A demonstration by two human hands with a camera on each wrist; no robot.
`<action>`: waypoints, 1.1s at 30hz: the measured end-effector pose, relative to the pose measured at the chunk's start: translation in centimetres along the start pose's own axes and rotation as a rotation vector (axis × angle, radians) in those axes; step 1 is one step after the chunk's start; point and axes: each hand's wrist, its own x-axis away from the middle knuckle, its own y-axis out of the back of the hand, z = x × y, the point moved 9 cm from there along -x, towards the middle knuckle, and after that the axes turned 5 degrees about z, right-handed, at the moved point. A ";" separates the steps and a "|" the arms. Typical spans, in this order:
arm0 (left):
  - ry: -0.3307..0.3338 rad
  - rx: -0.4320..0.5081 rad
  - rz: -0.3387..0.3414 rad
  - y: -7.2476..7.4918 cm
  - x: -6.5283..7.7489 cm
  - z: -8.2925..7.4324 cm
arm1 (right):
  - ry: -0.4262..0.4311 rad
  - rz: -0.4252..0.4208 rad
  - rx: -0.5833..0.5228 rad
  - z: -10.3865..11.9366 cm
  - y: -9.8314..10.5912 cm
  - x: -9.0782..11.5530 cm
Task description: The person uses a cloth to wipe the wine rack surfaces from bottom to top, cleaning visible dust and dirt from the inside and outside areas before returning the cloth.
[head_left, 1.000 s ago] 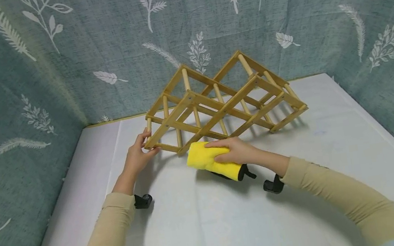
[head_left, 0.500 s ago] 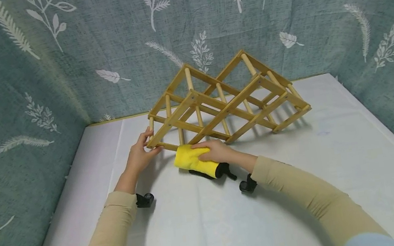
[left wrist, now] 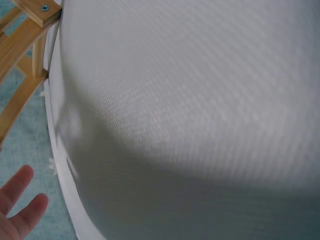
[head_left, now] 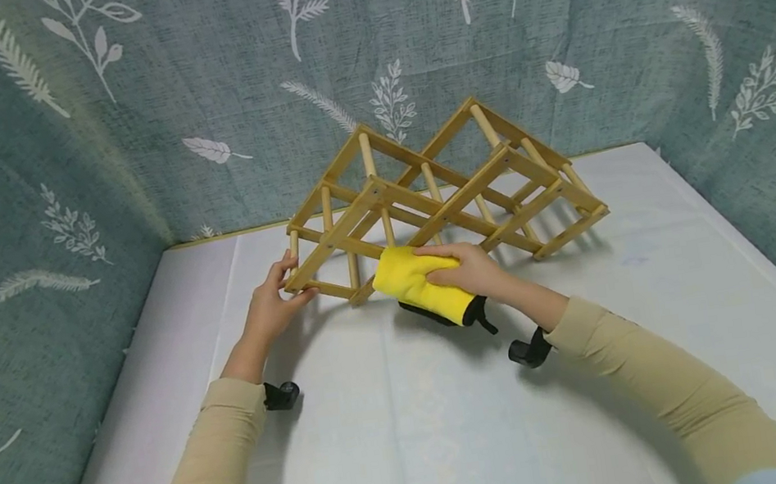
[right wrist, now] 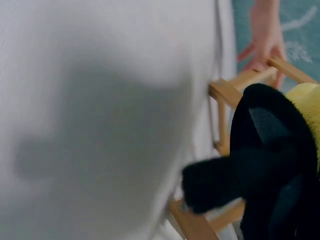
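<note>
Gripping the left end of the wooden lattice rack (head_left: 427, 203), our left hand (head_left: 271, 308) curls its fingers round a front slat where the rack stands on the white table (head_left: 459, 430), near the leaf-patterned backdrop (head_left: 186, 80). Our right hand (head_left: 470, 270) grasps a yellow cloth (head_left: 416, 281), which wraps a black piece (head_left: 476, 312), and presses it against a lower front slat near the middle of the rack.

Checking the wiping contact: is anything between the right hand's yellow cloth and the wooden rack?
Nothing visible: the right hand presses the yellow cloth directly against the wooden rack's front lower slats.
</note>
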 end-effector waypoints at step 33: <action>-0.013 -0.004 0.000 0.0 0.1 -0.1 | -0.031 -0.148 -0.208 3.2 10.0 7.8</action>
